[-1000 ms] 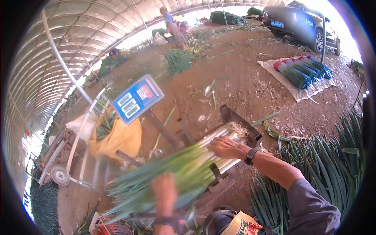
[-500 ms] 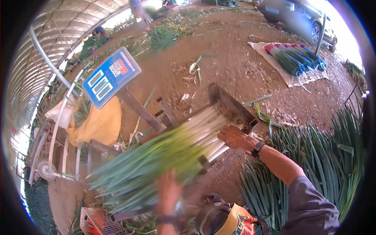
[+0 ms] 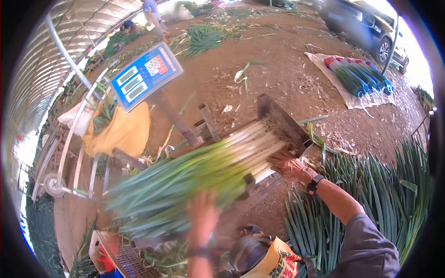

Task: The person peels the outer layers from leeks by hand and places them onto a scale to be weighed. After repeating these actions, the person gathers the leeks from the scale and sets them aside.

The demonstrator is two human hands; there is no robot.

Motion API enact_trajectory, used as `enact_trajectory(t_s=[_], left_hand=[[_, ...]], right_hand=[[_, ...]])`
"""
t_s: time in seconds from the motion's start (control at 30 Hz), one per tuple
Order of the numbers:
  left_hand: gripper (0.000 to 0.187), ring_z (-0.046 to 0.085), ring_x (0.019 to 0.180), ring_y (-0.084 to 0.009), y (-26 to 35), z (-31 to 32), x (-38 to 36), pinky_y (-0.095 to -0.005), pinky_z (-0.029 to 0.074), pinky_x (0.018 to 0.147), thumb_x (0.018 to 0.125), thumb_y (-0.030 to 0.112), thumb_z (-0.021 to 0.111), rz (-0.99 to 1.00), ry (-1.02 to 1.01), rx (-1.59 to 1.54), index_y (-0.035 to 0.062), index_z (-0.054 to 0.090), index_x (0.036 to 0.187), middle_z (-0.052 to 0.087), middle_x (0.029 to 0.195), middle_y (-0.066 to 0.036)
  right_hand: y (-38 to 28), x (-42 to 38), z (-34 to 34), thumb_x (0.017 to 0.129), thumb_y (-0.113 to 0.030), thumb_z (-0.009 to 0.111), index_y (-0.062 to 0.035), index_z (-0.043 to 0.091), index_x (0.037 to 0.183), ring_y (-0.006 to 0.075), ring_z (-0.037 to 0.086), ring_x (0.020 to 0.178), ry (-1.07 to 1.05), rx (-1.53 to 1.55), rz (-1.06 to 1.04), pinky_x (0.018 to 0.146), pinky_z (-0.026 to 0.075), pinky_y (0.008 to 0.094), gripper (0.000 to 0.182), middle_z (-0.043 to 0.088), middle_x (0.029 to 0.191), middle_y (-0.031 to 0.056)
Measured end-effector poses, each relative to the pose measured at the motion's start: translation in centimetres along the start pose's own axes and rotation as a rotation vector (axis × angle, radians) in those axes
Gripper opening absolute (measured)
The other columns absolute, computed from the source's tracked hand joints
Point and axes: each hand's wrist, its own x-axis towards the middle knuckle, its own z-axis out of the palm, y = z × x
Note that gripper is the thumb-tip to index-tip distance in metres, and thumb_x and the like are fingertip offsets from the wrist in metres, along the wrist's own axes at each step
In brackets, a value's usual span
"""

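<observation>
A large bundle of green onions lies in a metal trough, white stalks toward its upright end plate, green leaves spread to the lower left. My right hand, with a dark wristband, is at the near side of the white stalk ends, fingers bent over them; the fingertips are partly hidden. My left hand touches the near edge of the leaves and is smeared by motion. A blue scale display stands on a post beyond the trough.
More green onions lie on the ground at the right. Bundles rest on a white sheet near a parked vehicle. At the left are a yellow sack, a cart wheel and a crate. A person is far back.
The view has shifted, so the trough and scale appear farther right. My right hand remains by the white ends, and my left hand remains at the leaves. The distant person shows more fully.
</observation>
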Motion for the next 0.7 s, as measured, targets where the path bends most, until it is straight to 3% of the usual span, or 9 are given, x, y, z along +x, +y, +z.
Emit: enact_trajectory(t_s=[0.17, 0.23, 0.33, 0.4, 0.5, 0.53, 0.6, 0.63, 0.7], left_hand=[[0.066, 0.045, 0.14, -0.036, -0.1, -4.3, -4.5, -0.0546, 0.033, 0.117, 0.087, 0.028, 0.078, -0.056, 0.019, -0.093, 0.0111, 0.053, 0.145, 0.051, 0.148, -0.015], [0.06, 0.049, 0.135, -0.0371, 0.2, -8.1, -7.3, -0.0499, 0.038, 0.114, 0.087, 0.026, 0.078, -0.105, 0.019, -0.297, 0.0085, 0.056, 0.141, 0.055, 0.143, -0.016], [0.05, 0.063, 0.119, -0.035, -0.8, -11.5, -13.9, -0.0412, 0.051, 0.102, 0.09, 0.018, 0.077, -0.125, 0.169, -0.462, 0.005, 0.061, 0.135, 0.065, 0.13, -0.016], [0.046, 0.068, 0.114, -0.0308, -1.4, -14.8, -19.6, -0.039, 0.054, 0.098, 0.091, 0.014, 0.076, -0.203, 0.245, -0.556, 0.0041, 0.061, 0.134, 0.068, 0.126, -0.015], [0.038, 0.07, 0.107, -0.0181, -2.7, -17.9, -31.2, -0.0328, 0.056, 0.093, 0.093, 0.008, 0.074, -0.51, 0.364, -0.648, 0.0011, 0.064, 0.129, 0.073, 0.119, -0.011], [0.032, 0.072, 0.104, -0.0244, -2.9, -18.0, -35.6, -0.0356, 0.056, 0.088, 0.093, 0.009, 0.07, -0.674, 0.477, -0.721, 0.0017, 0.066, 0.124, 0.074, 0.111, -0.014], [0.031, 0.071, 0.102, -0.0185, -2.6, -18.5, -44.7, -0.0324, 0.057, 0.09, 0.097, 0.006, 0.068, -1.057, 0.61, -0.758, 0.0007, 0.065, 0.127, 0.074, 0.111, -0.009], [0.031, 0.071, 0.1, -0.0187, -2.7, -17.3, -50.2, -0.0322, 0.057, 0.088, 0.097, 0.007, 0.067, -1.124, 0.651, -0.678, 0.0, 0.065, 0.127, 0.074, 0.11, -0.009], [0.031, 0.071, 0.096, -0.0191, -1.7, -11.7, -62.0, -0.0318, 0.058, 0.085, 0.098, 0.007, 0.065, -1.236, 0.733, -0.521, -0.0012, 0.065, 0.127, 0.074, 0.108, -0.01]], right_hand=[[-2.6, 0.1, -2.2, 0.099, -0.024, 0.059, -0.0017, 0.059, 0.136, 0.0364, 0.057, 0.125, -0.019, -0.138, -0.029, 0.109, 0.047, 0.0459, 0.043, 0.062, 0.132, 0.0186], [-3.3, 0.1, -2.0, 0.098, -0.024, 0.059, -0.0012, 0.059, 0.135, 0.0372, 0.057, 0.126, 0.013, -0.161, -0.041, 0.109, 0.047, 0.0463, 0.043, 0.063, 0.131, 0.0182], [-6.3, -1.1, -3.2, 0.092, -0.015, 0.059, -0.003, 0.062, 0.13, 0.0378, 0.062, 0.114, 0.012, -0.093, 0.18, 0.093, 0.055, 0.0447, 0.039, 0.065, 0.123, 0.0208], [-7.2, -2.3, -2.7, 0.094, -0.014, 0.06, -0.0012, 0.067, 0.109, 0.0404, 0.064, 0.098, -0.038, -0.033, 0.012, 0.08, 0.053, 0.0499, 0.021, 0.067, 0.106, 0.0214], [-12.9, -4.8, -2.0, 0.093, -0.008, 0.062, 0.0002, 0.067, 0.101, 0.0383, 0.064, 0.087, -0.106, 0.188, -0.132, 0.074, 0.05, 0.0467, 0.012, 0.067, 0.092, 0.0194], [-15.2, -5.1, -2.1, 0.093, -0.007, 0.063, 0.001, 0.066, 0.098, 0.037, 0.064, 0.081, -0.041, 0.269, -0.222, 0.071, 0.049, 0.0449, 0.01, 0.067, 0.087, 0.0191], [-17.9, -5.0, -1.3, 0.093, -0.005, 0.064, 0.0019, 0.065, 0.096, 0.0333, 0.063, 0.074, -0.25, 0.462, 0.019, 0.068, 0.048, 0.0414, 0.008, 0.066, 0.084, 0.0182], [-19.0, -4.4, -0.7, 0.093, -0.004, 0.064, 0.0023, 0.065, 0.095, 0.0314, 0.062, 0.07, -0.353, 0.534, 0.147, 0.066, 0.048, 0.0396, 0.007, 0.065, 0.082, 0.0178], [-21.5, -2.8, 0.1, 0.094, -0.004, 0.064, 0.0031, 0.065, 0.096, 0.0277, 0.063, 0.07, -0.349, 0.485, 0.065, 0.067, 0.048, 0.038, 0.008, 0.065, 0.08, 0.016]])
